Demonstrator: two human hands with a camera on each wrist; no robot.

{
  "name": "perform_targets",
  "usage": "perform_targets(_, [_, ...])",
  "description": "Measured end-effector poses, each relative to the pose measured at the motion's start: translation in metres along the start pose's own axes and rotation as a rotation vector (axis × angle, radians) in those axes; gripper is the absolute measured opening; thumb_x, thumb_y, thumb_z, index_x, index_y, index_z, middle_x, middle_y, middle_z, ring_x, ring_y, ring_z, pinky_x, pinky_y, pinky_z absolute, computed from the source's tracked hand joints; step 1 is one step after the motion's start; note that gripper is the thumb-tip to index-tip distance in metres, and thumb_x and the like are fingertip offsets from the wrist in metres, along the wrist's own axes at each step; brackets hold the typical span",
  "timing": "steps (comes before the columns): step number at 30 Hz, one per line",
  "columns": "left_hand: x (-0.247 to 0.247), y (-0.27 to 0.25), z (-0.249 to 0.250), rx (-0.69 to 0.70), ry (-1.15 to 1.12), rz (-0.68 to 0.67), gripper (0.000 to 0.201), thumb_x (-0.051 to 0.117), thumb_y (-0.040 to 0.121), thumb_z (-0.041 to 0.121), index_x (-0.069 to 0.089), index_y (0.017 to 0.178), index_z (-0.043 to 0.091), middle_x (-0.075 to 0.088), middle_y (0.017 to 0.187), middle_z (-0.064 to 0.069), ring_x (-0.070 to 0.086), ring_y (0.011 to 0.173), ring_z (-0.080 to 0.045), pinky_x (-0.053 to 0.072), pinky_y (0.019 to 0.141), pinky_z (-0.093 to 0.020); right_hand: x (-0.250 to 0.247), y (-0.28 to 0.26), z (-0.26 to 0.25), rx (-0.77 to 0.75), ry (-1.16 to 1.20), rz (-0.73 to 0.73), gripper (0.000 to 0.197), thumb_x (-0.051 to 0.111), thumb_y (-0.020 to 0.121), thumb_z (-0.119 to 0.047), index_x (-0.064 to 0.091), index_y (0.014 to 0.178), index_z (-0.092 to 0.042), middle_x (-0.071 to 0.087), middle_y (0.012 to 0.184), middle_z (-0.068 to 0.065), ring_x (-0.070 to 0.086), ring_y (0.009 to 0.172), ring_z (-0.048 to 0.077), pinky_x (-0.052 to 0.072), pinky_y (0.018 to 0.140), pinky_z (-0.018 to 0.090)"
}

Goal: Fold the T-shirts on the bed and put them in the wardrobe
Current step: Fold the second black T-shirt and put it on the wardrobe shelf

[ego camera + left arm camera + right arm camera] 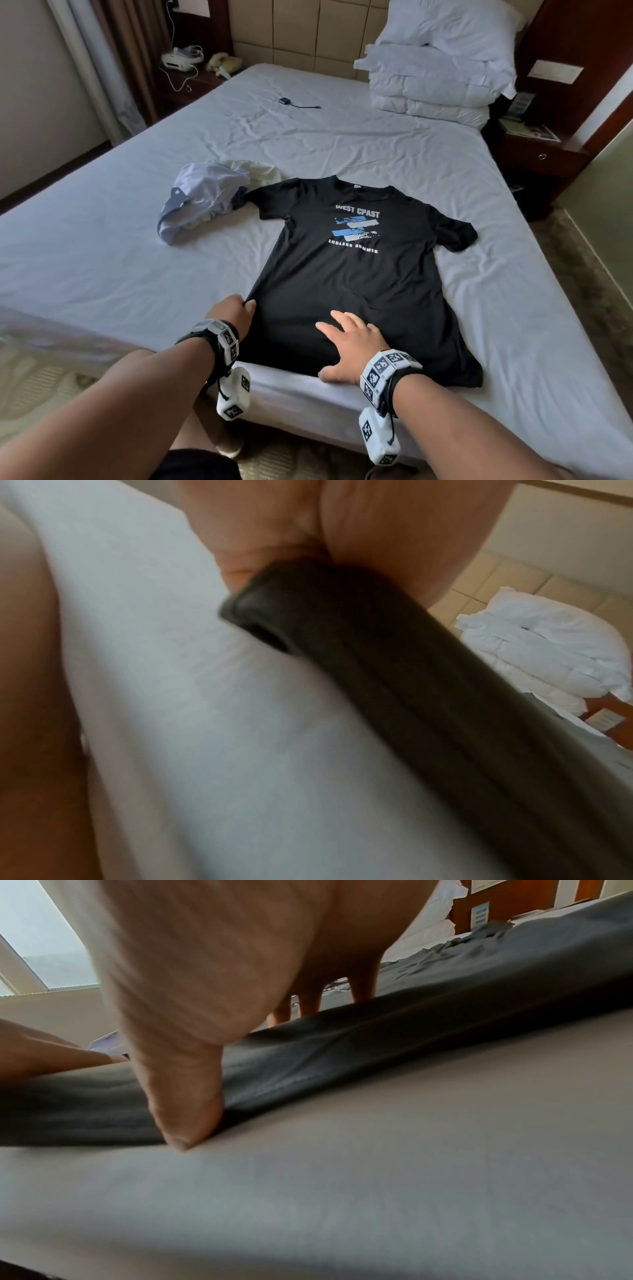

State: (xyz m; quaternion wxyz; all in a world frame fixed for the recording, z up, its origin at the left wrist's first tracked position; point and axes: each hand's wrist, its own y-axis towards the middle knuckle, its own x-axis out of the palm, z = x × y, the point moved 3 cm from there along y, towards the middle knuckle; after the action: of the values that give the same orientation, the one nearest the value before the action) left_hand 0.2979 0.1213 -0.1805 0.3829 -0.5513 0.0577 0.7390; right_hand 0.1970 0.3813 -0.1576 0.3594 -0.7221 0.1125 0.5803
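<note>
At the near edge of the bed [102, 267], the right hand [352, 349] lies flat with fingers spread on the hem of the black T-shirt [349, 274], thumb at the mattress edge. Just left of it, the left hand [233, 313] pinches the shirt's side edge between curled fingers. The shirt lies spread face up. Beyond its left sleeve sits a crumpled pale T-shirt [202, 202]. Farther back, folded white bedding [435, 85] is stacked near the headboard.

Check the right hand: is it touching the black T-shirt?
Touching. In the head view the right hand lies flat with spread fingers on the black T-shirt near its hem.
</note>
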Motion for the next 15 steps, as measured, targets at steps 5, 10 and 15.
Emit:
perform_targets(5, [-0.008, 0.004, 0.0, 0.021, 0.067, 0.008, 0.025, 0.054, 0.096, 0.036, 0.059, 0.097, 0.012, 0.067, 0.094, -0.011, 0.06, 0.081, -0.032, 0.044, 0.073, -0.032, -0.002, -0.022, 0.027, 0.08, 0.087, 0.014, 0.098, 0.061, 0.069, -0.075, 0.024, 0.155, -0.045, 0.01, 0.168, -0.005, 0.009, 0.154, 0.018, 0.028, 0.119, 0.044])
perform_targets(10, [-0.003, 0.007, -0.008, 0.015, 0.091, 0.005, 0.028, 0.058, 0.092, 0.035, 0.061, 0.089, 0.007, 0.068, 0.087, -0.017, 0.064, 0.079, -0.036, 0.045, 0.07, -0.033, 0.003, -0.053, 0.081, 0.363, 0.352, 0.253, 0.046, 0.05, 0.095, -0.049, 0.057, 0.139, -0.034, 0.044, 0.151, -0.003, 0.044, 0.136, 0.022, 0.04, 0.108, 0.036])
perform_targets(15, [0.007, -0.008, 0.005, 0.023, 0.113, 0.014, 0.038, 0.061, 0.092, 0.041, 0.054, 0.107, 0.007, 0.063, 0.096, -0.016, 0.061, 0.086, -0.036, 0.044, 0.072, -0.034, 0.024, -0.091, 0.134, 0.647, 0.313, 0.305, 0.04, 0.049, 0.095, -0.019, 0.06, 0.13, -0.034, 0.049, 0.14, 0.001, 0.051, 0.124, 0.026, 0.048, 0.098, 0.038])
